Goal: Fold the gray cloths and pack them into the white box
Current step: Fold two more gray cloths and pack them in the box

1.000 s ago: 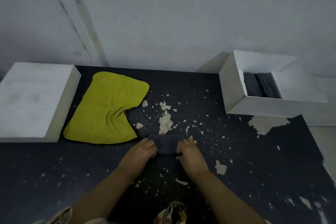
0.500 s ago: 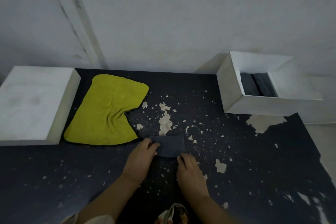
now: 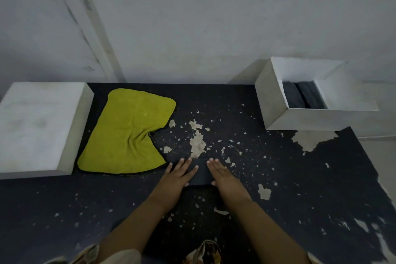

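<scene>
A small folded gray cloth (image 3: 201, 174) lies on the dark table (image 3: 278, 188) in front of me. My left hand (image 3: 179, 176) presses flat on its left part with straight fingers. My right hand (image 3: 220, 174) lies flat on its right part, fingers straight too. Only a narrow strip of the cloth shows between the hands. The white box (image 3: 276, 100) stands open at the back right, with folded gray cloths (image 3: 300, 97) inside it.
A yellow-green cloth (image 3: 128, 130) lies spread at the left, with a white block (image 3: 36, 126) beside it against the wall. The table's dark surface is chipped with pale patches. Its right edge runs diagonally at the far right.
Both hands went from gripping the cloth's ends to lying flat on top of it. The right hand came back up onto the cloth after dropping below it.
</scene>
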The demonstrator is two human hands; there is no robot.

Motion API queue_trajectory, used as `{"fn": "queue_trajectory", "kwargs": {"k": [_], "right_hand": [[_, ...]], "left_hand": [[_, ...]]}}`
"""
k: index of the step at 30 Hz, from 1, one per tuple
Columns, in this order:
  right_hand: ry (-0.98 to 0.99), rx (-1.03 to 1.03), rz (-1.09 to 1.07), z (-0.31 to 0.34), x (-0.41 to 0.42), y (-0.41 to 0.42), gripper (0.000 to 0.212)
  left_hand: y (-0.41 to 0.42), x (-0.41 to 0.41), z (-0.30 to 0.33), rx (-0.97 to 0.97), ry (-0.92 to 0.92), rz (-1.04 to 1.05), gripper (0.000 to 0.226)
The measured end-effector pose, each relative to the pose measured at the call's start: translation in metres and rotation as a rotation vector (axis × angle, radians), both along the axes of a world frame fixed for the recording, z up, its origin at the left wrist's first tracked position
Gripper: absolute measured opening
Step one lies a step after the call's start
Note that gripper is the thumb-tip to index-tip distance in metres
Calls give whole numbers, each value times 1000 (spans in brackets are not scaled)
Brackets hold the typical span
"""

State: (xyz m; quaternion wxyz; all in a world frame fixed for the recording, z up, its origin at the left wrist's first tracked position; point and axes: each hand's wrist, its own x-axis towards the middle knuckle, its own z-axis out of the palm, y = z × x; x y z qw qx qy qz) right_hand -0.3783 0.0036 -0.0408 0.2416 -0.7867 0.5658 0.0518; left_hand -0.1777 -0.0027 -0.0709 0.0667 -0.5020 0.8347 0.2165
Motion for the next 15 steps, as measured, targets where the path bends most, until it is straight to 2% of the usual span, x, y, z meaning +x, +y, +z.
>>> {"fn": "queue_trajectory", "kwargs": {"k": [6,10,15], "right_hand": [[-65,29,-109,-3,3,1,67],[-136,82,-429,4,6,-3,74],[-85,26,-534,8,21,-12,82]], "left_hand": [[-4,-2,18,27,40,73,70],[-16,-5,32,14,-9,85,80],[-28,-10,41,44,40,103,77]]}}
